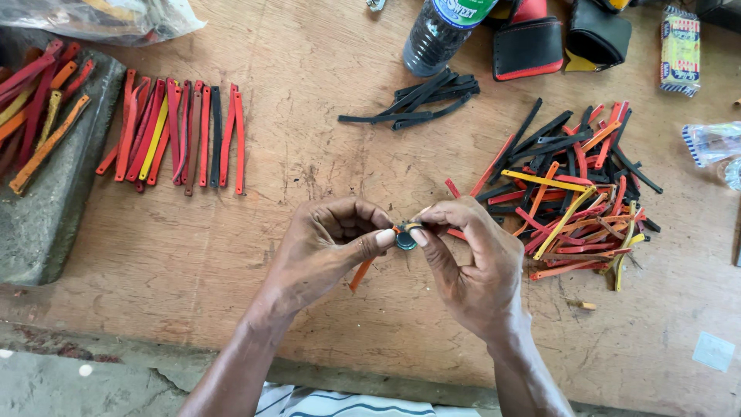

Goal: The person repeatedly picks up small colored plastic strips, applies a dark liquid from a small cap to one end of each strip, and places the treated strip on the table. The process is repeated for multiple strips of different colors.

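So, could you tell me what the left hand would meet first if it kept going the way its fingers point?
Probably the right hand: the left hand points right, and both already pinch the same small round piece.

I'm working at a worn wooden surface, scratched and stained, daylight lying flat and even across it, no hard shadows. A grey stone slab is sitting at my left on it. The near edge is looking chipped and dusty. Below it, grey concrete floor is showing at bottom left, cracked, with pale specks. No walls or windows are coming into view.
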